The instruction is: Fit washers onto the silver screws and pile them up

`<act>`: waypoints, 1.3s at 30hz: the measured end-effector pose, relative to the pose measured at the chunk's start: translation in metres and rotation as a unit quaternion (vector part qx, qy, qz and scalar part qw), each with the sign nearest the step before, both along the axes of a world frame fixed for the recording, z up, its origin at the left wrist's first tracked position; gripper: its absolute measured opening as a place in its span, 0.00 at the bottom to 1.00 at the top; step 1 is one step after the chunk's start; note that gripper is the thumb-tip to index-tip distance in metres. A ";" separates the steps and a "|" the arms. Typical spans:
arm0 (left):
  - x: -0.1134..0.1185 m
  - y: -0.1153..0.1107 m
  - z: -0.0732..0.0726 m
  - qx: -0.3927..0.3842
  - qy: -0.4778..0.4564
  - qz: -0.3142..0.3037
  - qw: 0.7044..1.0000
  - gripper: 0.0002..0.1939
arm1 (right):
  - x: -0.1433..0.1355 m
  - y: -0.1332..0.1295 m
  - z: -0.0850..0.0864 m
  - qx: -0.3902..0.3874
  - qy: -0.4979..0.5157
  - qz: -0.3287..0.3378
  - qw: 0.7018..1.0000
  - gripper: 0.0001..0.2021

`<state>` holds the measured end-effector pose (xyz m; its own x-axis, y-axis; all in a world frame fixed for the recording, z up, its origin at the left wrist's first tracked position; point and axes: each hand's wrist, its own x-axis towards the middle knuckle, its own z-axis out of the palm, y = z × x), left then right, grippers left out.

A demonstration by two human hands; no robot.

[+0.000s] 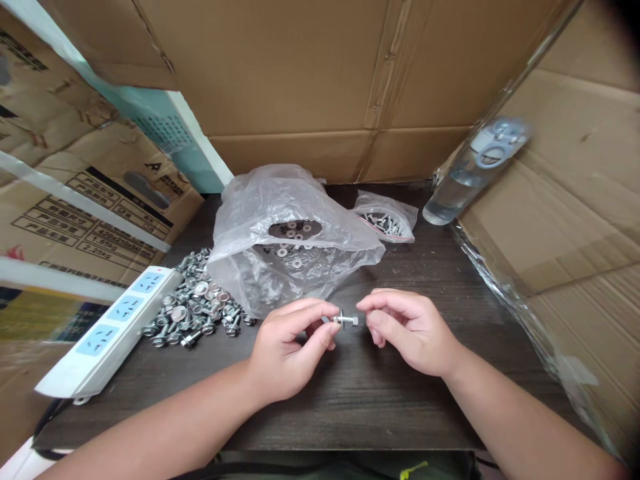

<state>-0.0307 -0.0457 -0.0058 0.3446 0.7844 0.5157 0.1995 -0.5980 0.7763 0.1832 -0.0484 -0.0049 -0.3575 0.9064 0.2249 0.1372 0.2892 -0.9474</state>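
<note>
Between thumb and index finger, my left hand [295,347] pinches a small silver bolt [353,321] with a washer around it. The bolt lies sideways, its free end pointing right. My right hand [413,330] is just to the right of that end, thumb and fingers curled near each other with a small gap from the bolt; whether it holds anything small is hidden. Behind the hands lies an open clear plastic bag [300,200] with washers and small dark pieces in it. A pile of bolts with washers [197,310] is on the table left of my left hand.
A white power strip [117,320] lies at the left of the dark table [380,413]. Behind my right hand is a small zip bag of screws [387,220]. A clear water bottle [470,173] stands at the back right. Cardboard walls [310,73] enclose the table.
</note>
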 end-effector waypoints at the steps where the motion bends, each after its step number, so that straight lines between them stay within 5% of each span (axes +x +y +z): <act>1: 0.000 0.000 0.000 -0.002 -0.004 0.000 1.000 0.07 | 0.000 -0.001 0.000 0.005 -0.002 -0.004 1.000 0.09; 12: 0.001 0.000 0.004 0.019 0.025 -0.024 0.999 0.07 | -0.006 -0.002 -0.001 0.065 -0.033 0.016 0.997 0.07; 17: 0.000 0.000 0.002 0.044 0.021 -0.030 0.998 0.08 | -0.004 0.000 -0.001 0.033 -0.074 0.041 0.996 0.21; 23: -0.001 0.001 0.003 0.013 0.004 -0.003 1.000 0.07 | 0.000 -0.002 0.000 0.014 -0.012 0.001 1.000 0.10; 39: 0.001 0.001 0.007 0.008 0.030 -0.036 0.999 0.06 | -0.005 -0.001 0.003 0.099 -0.066 0.014 0.993 0.07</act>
<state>-0.0299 -0.0451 0.0012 0.4304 0.7488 0.5040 0.2026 -0.6243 0.7544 0.1782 -0.0498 -0.0014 -0.4193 0.8387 0.3476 0.2453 0.4733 -0.8460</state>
